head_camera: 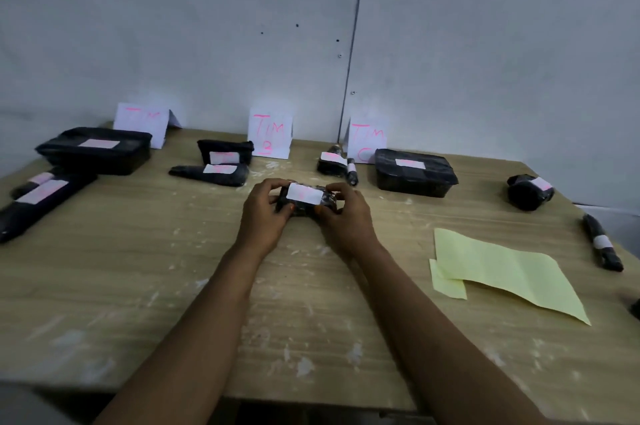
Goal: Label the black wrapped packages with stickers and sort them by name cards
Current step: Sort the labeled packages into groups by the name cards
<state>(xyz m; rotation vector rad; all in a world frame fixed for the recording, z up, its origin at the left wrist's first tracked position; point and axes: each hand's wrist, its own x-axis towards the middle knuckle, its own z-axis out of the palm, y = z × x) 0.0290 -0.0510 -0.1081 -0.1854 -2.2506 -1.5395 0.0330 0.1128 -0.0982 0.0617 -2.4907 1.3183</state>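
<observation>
At the centre of the frame, a small black wrapped package (306, 201) sits low over the wooden table (138, 269), held between both hands. A white sticker (304, 194) lies across its top; any writing on it is too faint to read. The left hand (265, 213) grips the package's left end with curled fingers, thumb up near the sticker's edge. The right hand (341, 213) grips the right end the same way, fingertips by the sticker's right corner.

The step in hand looks like labelling: the sticker is on and seems to be getting pressed flat or checked.

Further out, three folded name cards stand along the wall: one at upper left (142, 123), one in the middle (270, 134) and one to the right (367, 140), each with pink lettering. Labelled packages already lie grouped before each card. Two more labelled packages lie at the far right (530, 191) (602, 243), well apart from any card. A yellow backing sheet (509, 272) lies at lower right.

The next move probably calls for reading the sticker, matching it to a card, and setting the package down in that group without disturbing its neighbours.
</observation>
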